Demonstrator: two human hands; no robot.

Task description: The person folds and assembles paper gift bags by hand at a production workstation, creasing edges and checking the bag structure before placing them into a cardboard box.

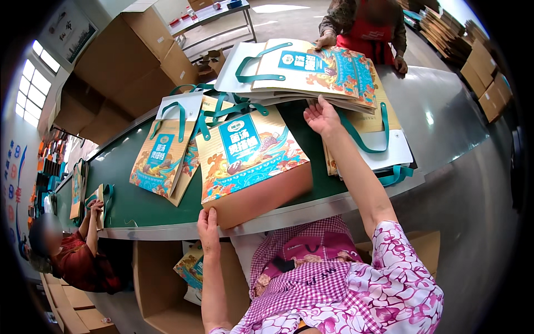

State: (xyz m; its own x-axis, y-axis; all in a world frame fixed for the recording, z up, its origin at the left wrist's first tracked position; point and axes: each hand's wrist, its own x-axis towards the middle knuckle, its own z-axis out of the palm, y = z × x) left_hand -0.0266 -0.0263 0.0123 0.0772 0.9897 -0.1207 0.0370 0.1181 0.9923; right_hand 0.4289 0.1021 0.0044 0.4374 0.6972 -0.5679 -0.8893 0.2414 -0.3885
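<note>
A paper gift bag (253,147) with teal ribbon handles and a blue and gold print stands opened out on the table before me, its brown bottom panel facing me. My left hand (209,229) pinches its lower left corner. My right hand (322,116) reaches out palm up, fingers apart, at the near edge of a stack of flat paper bags (303,67). Its fingertips are close to or touching that edge; I cannot tell which. A person's hand (326,40) across the table rests on the far edge of this stack.
More flat bags (159,147) lie on the green table (119,211) to the left, and others (384,143) to the right. Below the edge stands an open cardboard box (158,295) with bags inside. Another person (89,253) works at the left. Large cartons (119,61) stand behind.
</note>
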